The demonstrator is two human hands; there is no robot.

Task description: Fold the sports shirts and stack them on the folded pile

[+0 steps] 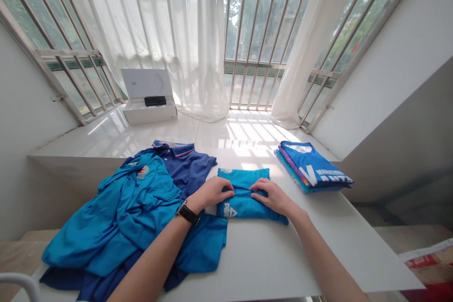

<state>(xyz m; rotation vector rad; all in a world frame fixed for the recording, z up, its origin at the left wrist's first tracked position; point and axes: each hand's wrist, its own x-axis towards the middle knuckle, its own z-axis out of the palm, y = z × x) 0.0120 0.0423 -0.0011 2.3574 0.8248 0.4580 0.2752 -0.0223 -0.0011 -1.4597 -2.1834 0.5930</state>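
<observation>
A teal shirt (244,177), folded into a compact rectangle with white "PEA" lettering and a triangle logo, lies on the white table. My left hand (215,191), with a black watch on its wrist, pinches the cloth near the middle of the bundle. On the other side my right hand (271,194) has its fingers curled onto the same crease. To the left an unfolded teal shirt (134,203) is spread in wrinkles over a navy polo shirt (191,165). A stack of folded shirts (313,170), blue on top, sits at the right.
An open white box (150,113) with a black item (155,101) in it stands on the window ledge (208,130). White curtains (201,47) hang before barred windows. The white table (269,259) ends in an edge at the right.
</observation>
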